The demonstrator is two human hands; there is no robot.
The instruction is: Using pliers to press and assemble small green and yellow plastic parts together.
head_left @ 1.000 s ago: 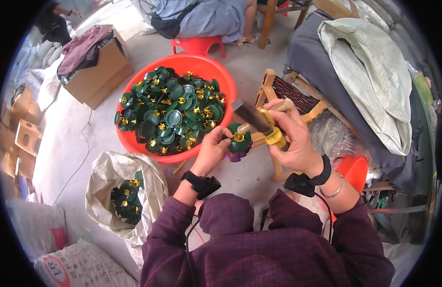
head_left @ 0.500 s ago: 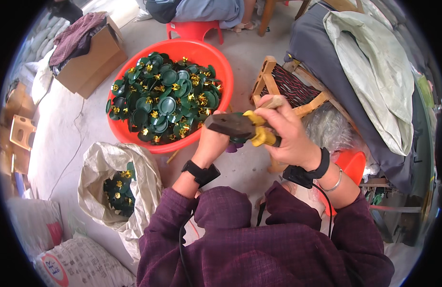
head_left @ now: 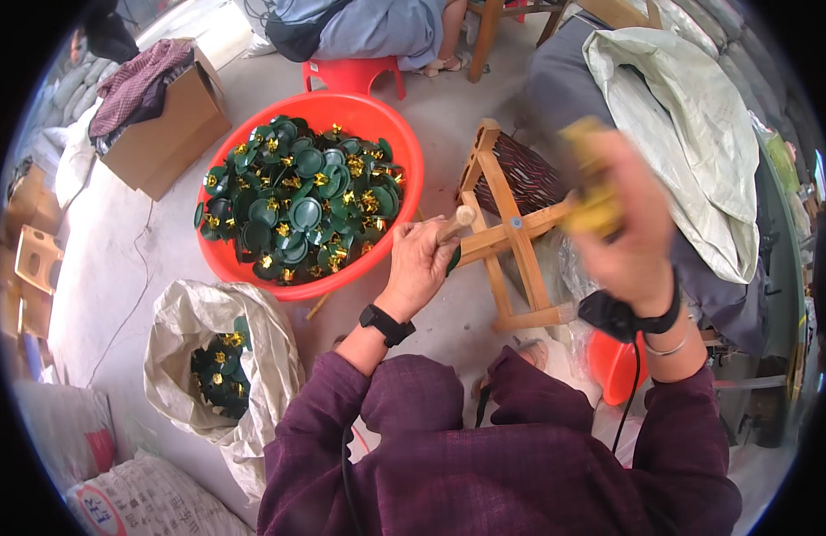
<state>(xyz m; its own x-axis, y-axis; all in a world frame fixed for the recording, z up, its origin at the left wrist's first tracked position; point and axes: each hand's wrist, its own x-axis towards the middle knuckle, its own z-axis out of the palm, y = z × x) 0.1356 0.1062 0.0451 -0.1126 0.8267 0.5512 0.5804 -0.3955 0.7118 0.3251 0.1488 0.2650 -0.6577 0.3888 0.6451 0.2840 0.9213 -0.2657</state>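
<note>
Grey concrete floor (head_left: 109, 268) spreads beneath everything I see through the head view, with a cardboard box (head_left: 167, 134) at the upper left holding a checked cloth (head_left: 141, 80), and a seated person in grey-blue clothes (head_left: 382, 36) on a red stool (head_left: 350, 76) at the top. From my remote seat I find the left hand (head_left: 415, 268) just beside the right edge of a big red basin (head_left: 415, 179), its fingers closed around a wooden peg (head_left: 464, 216) whose rounded end sticks up past them. A sliver of a dark green piece (head_left: 454, 260) shows under those fingers; most of it is hidden, so I cannot tell how the peg meets it. Well apart, to the right and higher up, the right hand (head_left: 634, 228) grasps a yellow tool (head_left: 593, 214), both so blurred that I cannot make out the tool's working end. Between the hands I have a wooden folding stool (head_left: 520, 250) with a dark woven seat (head_left: 520, 174). Heaped in the basin are green discs (head_left: 306, 163) with gold clusters among them, and more of the same lie inside a whitish sack (head_left: 275, 357) below it. At the right, a pale sack (head_left: 699, 134) is draped over grey cloth (head_left: 556, 80), and a smaller red tub (head_left: 618, 364) sits below the right wrist.
</note>
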